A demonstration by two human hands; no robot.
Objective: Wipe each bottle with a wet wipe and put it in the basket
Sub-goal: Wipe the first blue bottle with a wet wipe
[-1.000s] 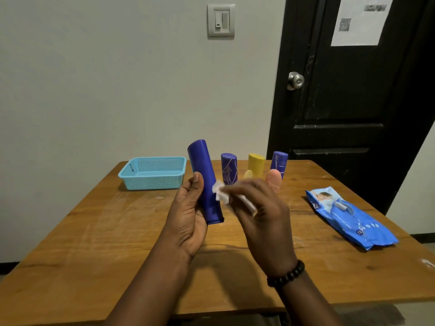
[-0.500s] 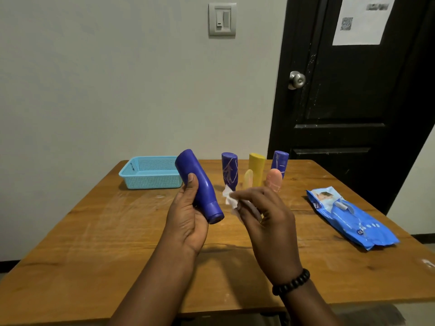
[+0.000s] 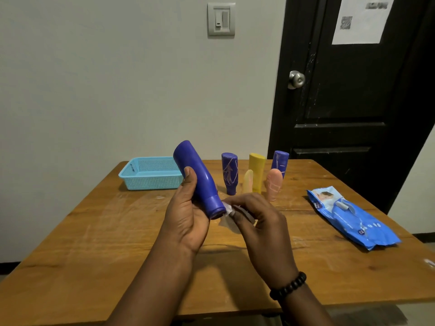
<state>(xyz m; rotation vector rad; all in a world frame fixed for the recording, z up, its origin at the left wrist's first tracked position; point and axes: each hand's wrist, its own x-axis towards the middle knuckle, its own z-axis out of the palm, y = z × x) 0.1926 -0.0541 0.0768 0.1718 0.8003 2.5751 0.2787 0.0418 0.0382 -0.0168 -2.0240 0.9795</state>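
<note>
My left hand (image 3: 187, 217) grips a big dark-blue bottle (image 3: 196, 175), tilted with its cap end down and to the right, above the table's middle. My right hand (image 3: 261, 228) pinches a white wet wipe (image 3: 227, 214) against that cap. Behind them stand several bottles: a blue one with scratches (image 3: 229, 172), a yellow one (image 3: 257, 171), a second blue one (image 3: 279, 162), a small pale-yellow one (image 3: 247, 182) and a peach one (image 3: 273, 184). The light-blue mesh basket (image 3: 150, 174) sits at the back left with nothing visible in it.
A blue pack of wet wipes (image 3: 350, 217) lies on the right part of the wooden table (image 3: 94, 243). A grey wall stands behind the table, and a black door (image 3: 353, 95) at the back right.
The blue bottle has tilted from near upright to leaning left at its top. My right hand has slid the wipe down from the bottle's body to its cap.
</note>
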